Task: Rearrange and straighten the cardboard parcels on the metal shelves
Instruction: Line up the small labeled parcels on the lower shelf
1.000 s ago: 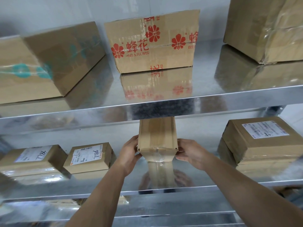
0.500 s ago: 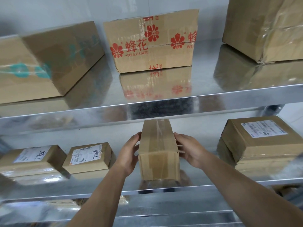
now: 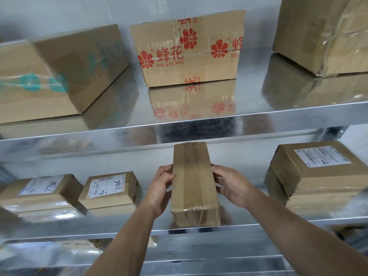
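Note:
A long narrow taped cardboard parcel (image 3: 194,182) lies lengthwise on the middle metal shelf (image 3: 249,222), its near end at the shelf's front edge. My left hand (image 3: 162,188) presses its left side and my right hand (image 3: 232,186) presses its right side. To the left lie two flat labelled parcels (image 3: 110,189) (image 3: 39,193), side by side. At the right, a labelled parcel (image 3: 318,166) sits stacked on another.
The upper shelf (image 3: 199,124) holds a box with teal print (image 3: 51,74) turned at an angle, a red-printed "Bee & Flower" box (image 3: 189,48) in the middle, and a large taped box (image 3: 326,32) at the right. A lower shelf (image 3: 199,251) shows below my arms.
The narrow parcel was tipped up on its far end and held off the shelf; it has come down flat and moved toward the front edge, with both hands still on its sides.

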`<state>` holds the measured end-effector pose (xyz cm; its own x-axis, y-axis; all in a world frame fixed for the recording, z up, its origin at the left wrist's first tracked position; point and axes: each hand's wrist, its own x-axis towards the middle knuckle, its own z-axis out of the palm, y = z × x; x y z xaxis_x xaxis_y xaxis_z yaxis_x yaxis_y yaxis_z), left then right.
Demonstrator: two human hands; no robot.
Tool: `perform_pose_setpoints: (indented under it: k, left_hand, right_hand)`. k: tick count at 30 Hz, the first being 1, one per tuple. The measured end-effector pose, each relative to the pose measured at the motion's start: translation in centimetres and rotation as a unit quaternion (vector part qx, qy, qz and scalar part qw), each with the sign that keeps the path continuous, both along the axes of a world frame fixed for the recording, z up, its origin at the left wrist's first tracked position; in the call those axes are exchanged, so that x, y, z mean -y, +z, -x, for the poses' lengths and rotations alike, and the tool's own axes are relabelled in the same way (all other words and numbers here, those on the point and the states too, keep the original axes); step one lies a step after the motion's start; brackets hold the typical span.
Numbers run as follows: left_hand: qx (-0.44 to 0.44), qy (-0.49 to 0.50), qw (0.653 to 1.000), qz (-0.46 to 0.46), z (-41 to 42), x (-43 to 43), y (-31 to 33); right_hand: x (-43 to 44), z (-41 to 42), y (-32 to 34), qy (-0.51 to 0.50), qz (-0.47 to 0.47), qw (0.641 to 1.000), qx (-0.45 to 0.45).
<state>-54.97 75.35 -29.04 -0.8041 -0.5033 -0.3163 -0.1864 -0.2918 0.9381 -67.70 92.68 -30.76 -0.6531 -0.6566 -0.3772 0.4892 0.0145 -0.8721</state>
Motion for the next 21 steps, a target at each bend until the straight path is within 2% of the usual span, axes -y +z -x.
perform_pose_setpoints:
  k: [15, 21]
  left_hand:
    - [-0.001, 0.016, 1.0, 0.008, 0.13, 0.08, -0.21]
    - [0.017, -0.025, 0.999, 0.042, 0.32, 0.57, 0.12]
  right_hand:
    - [-0.44, -0.03, 0.46, -0.005, 0.002, 1.0, 0.012]
    - [-0.52, 0.3, 0.67, 0.028, -0.067, 0.997, -0.035]
